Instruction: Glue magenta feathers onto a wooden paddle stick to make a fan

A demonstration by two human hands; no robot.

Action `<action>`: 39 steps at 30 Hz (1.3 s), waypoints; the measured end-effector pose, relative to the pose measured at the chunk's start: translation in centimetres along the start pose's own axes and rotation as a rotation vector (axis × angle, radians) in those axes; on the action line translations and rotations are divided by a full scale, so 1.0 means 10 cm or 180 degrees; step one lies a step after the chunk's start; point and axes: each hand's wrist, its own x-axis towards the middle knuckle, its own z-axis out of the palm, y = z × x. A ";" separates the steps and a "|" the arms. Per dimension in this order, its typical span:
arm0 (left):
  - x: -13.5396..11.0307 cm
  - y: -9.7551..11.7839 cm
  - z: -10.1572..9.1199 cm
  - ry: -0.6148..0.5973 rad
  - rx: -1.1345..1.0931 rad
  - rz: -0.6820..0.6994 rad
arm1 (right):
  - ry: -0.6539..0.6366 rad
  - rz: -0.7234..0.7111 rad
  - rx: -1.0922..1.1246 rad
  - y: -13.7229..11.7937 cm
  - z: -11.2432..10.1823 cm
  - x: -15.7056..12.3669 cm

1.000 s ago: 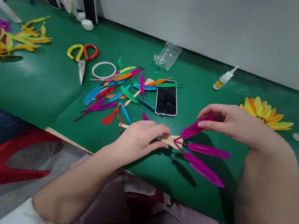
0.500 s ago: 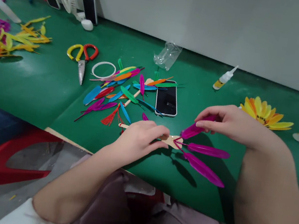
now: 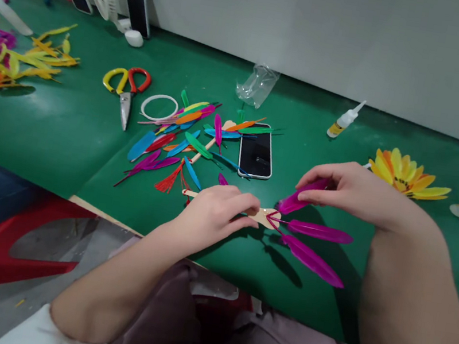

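My left hand (image 3: 219, 208) is closed on a flat wooden stick (image 3: 265, 217) with a wider end, held just above the green table. Two magenta feathers (image 3: 320, 232) fan out from that end, their thin quills meeting on the wood. Between thumb and fingers, my right hand (image 3: 335, 189) pinches a third magenta feather (image 3: 294, 203), whose quill also reaches the stick's end. My palm and fingers cover part of the stick. Left of it lies a red tassel (image 3: 171, 179).
Loose coloured feathers (image 3: 164, 141) lie beside a phone (image 3: 256, 152). Scissors (image 3: 125, 98), a white ring (image 3: 159, 108), a plastic bag (image 3: 258, 85) and a glue bottle (image 3: 344, 120) are farther back. A yellow feather fan (image 3: 403, 175) sits to the right.
Almost nothing differs. My right hand has shifted very slightly left with the pinched feather; my left hand stays in place on the stick.
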 end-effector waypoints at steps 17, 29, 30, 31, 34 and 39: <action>0.00 0.00 0.00 -0.0068 -0.0018 -0.0004 | 0.0175 -0.0215 -0.0287 -0.02 0.01 -0.04; 0.00 0.00 0.00 -0.0081 -0.0031 -0.0028 | 0.0150 -0.0190 -0.0307 -0.03 0.02 -0.04; 0.00 0.00 -0.01 -0.0084 -0.0030 -0.0028 | 0.0144 -0.0186 -0.0311 -0.04 0.02 -0.04; 0.00 0.00 -0.01 -0.0089 -0.0028 -0.0030 | 0.0143 -0.0185 -0.0321 -0.04 0.02 -0.04; 0.00 0.01 -0.01 -0.0108 -0.0023 -0.0046 | 0.0156 -0.0195 -0.0345 -0.04 0.02 -0.04; 0.00 0.00 0.00 -0.0095 -0.0023 -0.0037 | 0.0151 -0.0218 -0.0340 -0.03 0.02 -0.03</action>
